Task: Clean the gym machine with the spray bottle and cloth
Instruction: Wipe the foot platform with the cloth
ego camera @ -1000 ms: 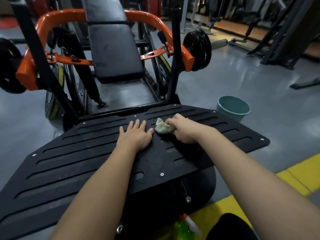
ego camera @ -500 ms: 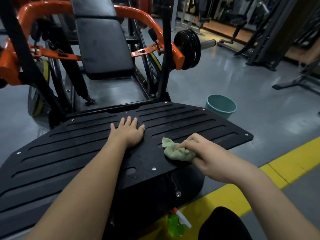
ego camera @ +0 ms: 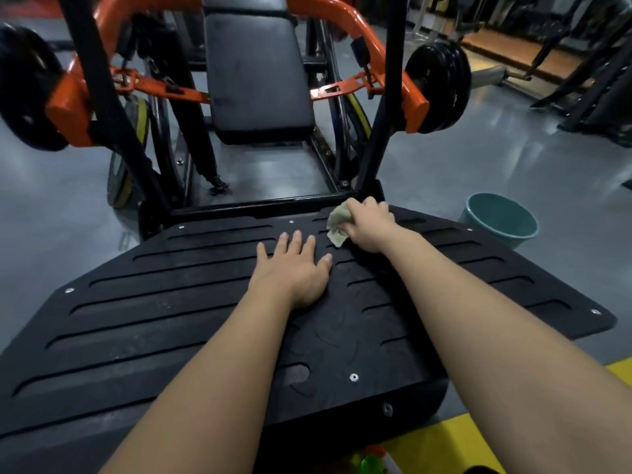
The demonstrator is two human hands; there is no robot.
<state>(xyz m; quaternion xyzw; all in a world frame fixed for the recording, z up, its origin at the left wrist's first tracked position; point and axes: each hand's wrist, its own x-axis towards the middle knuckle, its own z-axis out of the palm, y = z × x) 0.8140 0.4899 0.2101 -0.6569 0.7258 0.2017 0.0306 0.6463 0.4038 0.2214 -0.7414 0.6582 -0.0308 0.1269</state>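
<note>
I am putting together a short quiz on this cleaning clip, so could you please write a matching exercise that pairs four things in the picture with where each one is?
Things
1. cloth
2. left hand
3. teal bucket
4. spray bottle

Places
a. on the grey floor, right of the footplate
b. lying flat on the middle of the footplate
c. at the bottom edge of the view, below the footplate's near edge
d. gripped by the right hand at the footplate's far edge

Pairs: 1-d, 2-b, 3-a, 4-c
</note>
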